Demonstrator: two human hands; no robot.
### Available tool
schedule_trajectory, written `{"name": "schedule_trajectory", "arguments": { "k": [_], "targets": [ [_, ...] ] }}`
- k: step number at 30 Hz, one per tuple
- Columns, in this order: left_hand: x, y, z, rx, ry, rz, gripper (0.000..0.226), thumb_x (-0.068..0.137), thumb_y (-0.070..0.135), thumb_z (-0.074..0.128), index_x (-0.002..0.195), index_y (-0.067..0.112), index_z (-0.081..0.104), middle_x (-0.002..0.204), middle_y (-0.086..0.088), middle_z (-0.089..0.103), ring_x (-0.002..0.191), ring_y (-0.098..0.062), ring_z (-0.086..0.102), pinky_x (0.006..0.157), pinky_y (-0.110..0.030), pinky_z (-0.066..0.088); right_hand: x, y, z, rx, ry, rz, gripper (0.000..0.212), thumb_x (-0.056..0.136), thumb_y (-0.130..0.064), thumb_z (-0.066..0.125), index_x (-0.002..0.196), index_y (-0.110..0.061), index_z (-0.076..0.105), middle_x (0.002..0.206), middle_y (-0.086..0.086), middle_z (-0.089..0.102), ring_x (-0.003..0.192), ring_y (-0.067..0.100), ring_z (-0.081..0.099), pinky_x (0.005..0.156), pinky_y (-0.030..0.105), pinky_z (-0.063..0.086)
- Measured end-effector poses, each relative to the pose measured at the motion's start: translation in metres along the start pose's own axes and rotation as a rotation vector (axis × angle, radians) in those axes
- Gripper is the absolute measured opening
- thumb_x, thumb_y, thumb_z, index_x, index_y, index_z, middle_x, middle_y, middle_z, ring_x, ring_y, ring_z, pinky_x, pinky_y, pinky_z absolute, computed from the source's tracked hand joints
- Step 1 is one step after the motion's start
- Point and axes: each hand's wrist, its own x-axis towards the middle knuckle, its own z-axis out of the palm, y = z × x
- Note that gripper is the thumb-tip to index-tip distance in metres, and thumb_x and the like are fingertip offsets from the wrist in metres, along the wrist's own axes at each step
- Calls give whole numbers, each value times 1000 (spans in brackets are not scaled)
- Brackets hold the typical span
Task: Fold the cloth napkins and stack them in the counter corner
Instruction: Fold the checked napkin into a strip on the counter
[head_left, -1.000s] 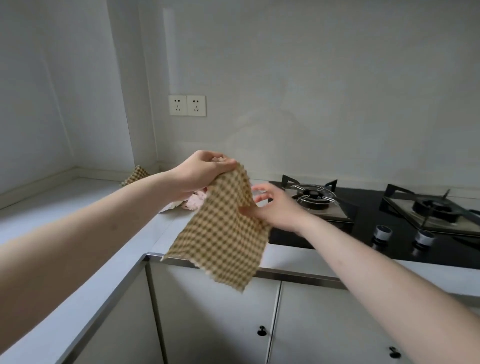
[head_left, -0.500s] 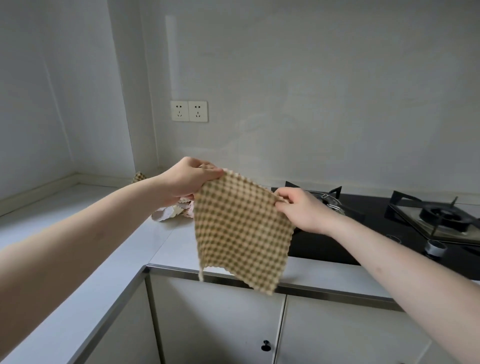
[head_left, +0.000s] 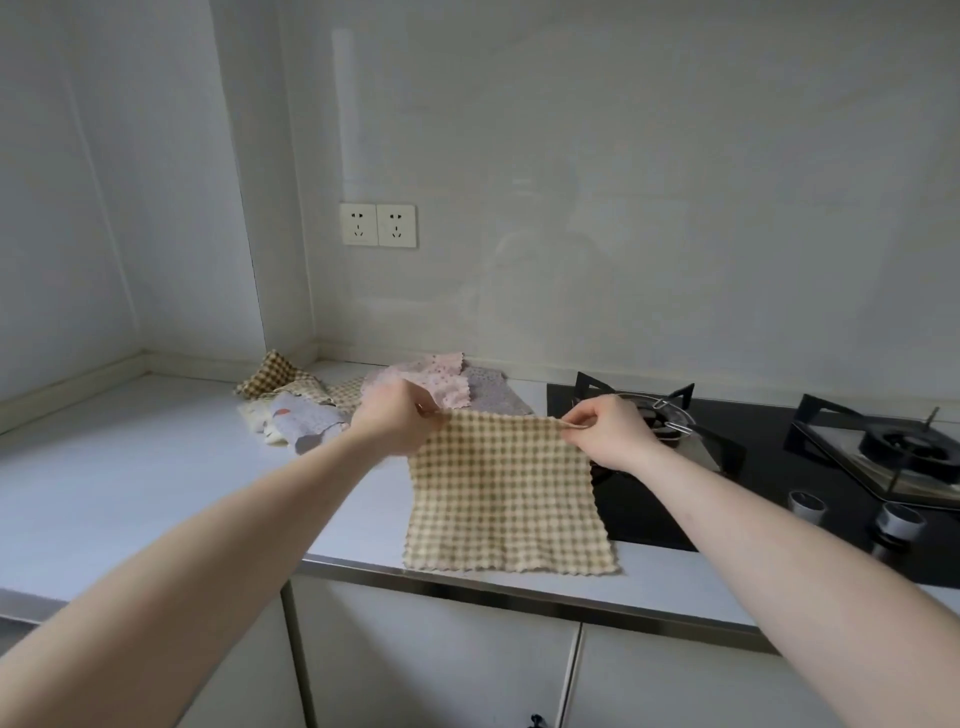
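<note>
A tan checked napkin (head_left: 504, 493) is spread out flat, its lower part lying on the white counter (head_left: 130, 483) near the front edge. My left hand (head_left: 392, 423) pinches its far left corner and my right hand (head_left: 605, 434) pinches its far right corner, holding that edge slightly raised. Behind my hands lies a loose heap of napkins: a folded tan checked one (head_left: 270, 374) toward the corner, a grey patterned one (head_left: 306, 421), a pink dotted one (head_left: 441, 379) and a grey-lilac one (head_left: 491, 392).
A black gas hob (head_left: 779, 467) with two burners and two knobs (head_left: 852, 512) takes up the counter to the right, and the napkin's right edge overlaps it. A double wall socket (head_left: 378, 224) sits above the heap. White cabinet doors (head_left: 431, 660) are below the counter edge.
The napkin hung in the air from both hands; now it is lowered and spread flat on the counter. My view has tilted down, showing the heap of napkins behind.
</note>
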Motion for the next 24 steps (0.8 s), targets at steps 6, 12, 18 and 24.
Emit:
{"name": "schedule_trajectory", "arguments": {
  "k": [6, 12, 18, 24],
  "targets": [
    [-1, -5, 13, -55, 10, 52, 7, 85, 38, 77, 88, 33, 81, 80, 14, 75, 76, -9, 70, 71, -29, 57, 4, 10, 3, -84, 65, -48, 19, 80, -16, 74, 70, -33, 75, 77, -14, 72, 82, 4, 67, 77, 25, 52],
    [-37, -21, 9, -35, 30, 240, 7, 83, 40, 82, 88, 36, 81, 82, 21, 72, 78, 1, 63, 73, -27, 54, -25, 31, -4, -12, 24, -108, 18, 80, -15, 78, 72, -32, 76, 75, -18, 74, 79, -5, 67, 73, 19, 50],
    [-84, -33, 22, 2, -40, 323, 9, 85, 41, 80, 93, 37, 80, 94, 23, 73, 86, 4, 60, 80, -23, 54, -68, 49, 0, -15, -67, -184, 23, 79, -12, 76, 76, -34, 77, 80, -20, 74, 81, -3, 69, 82, 29, 59],
    [-106, -37, 36, 46, -48, 327, 11, 86, 39, 79, 96, 35, 81, 96, 19, 73, 88, -3, 55, 81, -25, 50, -94, 60, 10, -95, -122, -249, 22, 78, -16, 71, 79, -37, 76, 88, -21, 71, 90, 0, 66, 82, 32, 59]
  ]
}}
